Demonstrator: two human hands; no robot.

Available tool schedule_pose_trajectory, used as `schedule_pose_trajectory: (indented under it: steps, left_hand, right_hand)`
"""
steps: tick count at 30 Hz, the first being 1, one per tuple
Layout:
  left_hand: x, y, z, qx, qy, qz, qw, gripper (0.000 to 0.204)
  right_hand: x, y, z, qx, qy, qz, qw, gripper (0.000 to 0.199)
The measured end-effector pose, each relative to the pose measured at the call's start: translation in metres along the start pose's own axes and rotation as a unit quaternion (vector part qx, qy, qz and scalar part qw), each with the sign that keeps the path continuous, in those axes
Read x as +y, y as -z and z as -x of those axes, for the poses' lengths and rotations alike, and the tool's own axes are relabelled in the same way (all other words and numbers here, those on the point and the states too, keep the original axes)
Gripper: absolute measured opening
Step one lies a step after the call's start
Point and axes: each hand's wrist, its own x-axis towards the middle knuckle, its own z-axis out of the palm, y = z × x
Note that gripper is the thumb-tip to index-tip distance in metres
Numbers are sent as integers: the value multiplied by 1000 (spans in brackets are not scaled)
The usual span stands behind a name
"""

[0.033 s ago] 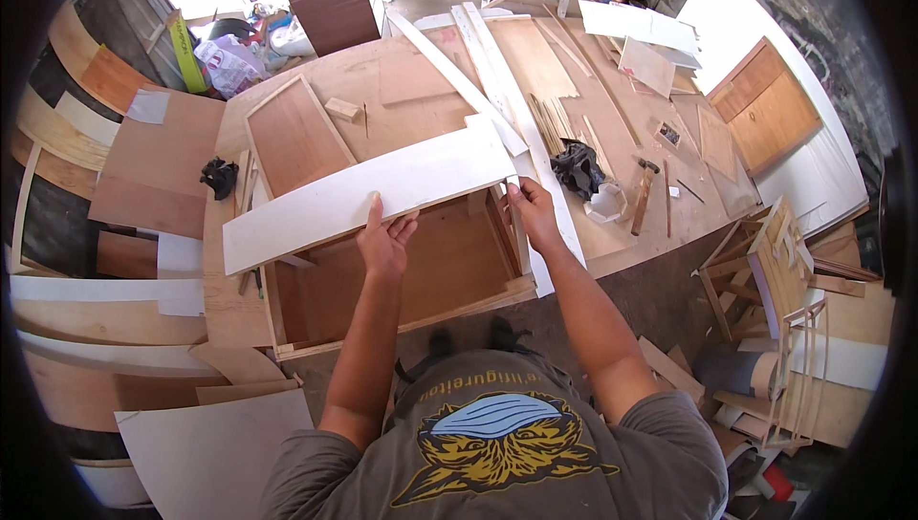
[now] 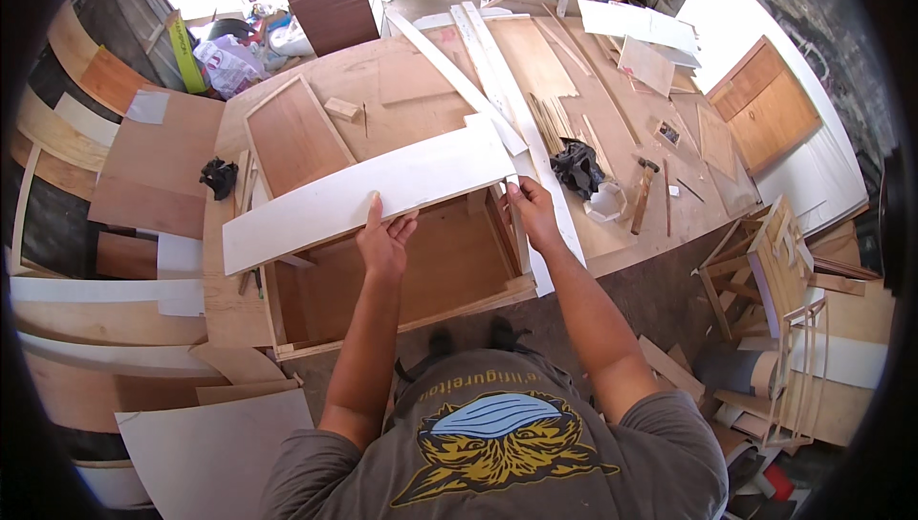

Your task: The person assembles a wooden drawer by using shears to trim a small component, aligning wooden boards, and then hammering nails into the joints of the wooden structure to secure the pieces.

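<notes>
A long white board (image 2: 382, 190) lies slanted across the top of an open wooden box (image 2: 449, 267) on the workbench (image 2: 421, 80). My left hand (image 2: 385, 238) grips the board's near edge around its middle, thumb on top. At the board's right end, above the box's right wall, my right hand (image 2: 529, 212) holds the board with curled fingers. The board hides the box's far side.
A hammer (image 2: 643, 193), a black cloth (image 2: 577, 166) and a small white container (image 2: 606, 203) lie right of the box. A framed flat panel (image 2: 295, 135), a wood block (image 2: 341, 108) and long white strips (image 2: 488, 52) lie beyond. Stacked boards sit left, a chair frame (image 2: 765, 262) right.
</notes>
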Motion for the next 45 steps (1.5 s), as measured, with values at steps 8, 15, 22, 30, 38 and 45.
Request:
schedule_pose_trajectory:
  steps: [8,15,22,30,38,45]
  left_hand:
    - [-1,3,-4,2,0,-8,1000,53]
    - [4,2,-6,25,1,-19,1000,48]
    - [3,3,-7,16,-8,-13,1000,47]
    - [3,1,-6,26,-7,-9,1000,46]
    - [1,5,-10,21,-13,-14,1000,46]
    - [0,3,-8,22,-15,-11,1000,46]
  right_hand:
    - [15,-4,4,38,-38,-23,998,30]
    - [15,-5,8,32,-19,-3,999,30]
    - [4,-6,7,13,0,-20,1000,29]
    - [6,-9,9,23,-14,-51,998,29]
    - [11,-7,8,12,-9,-55,998,28]
    - [16,-5,4,13,7,-54,998,28]
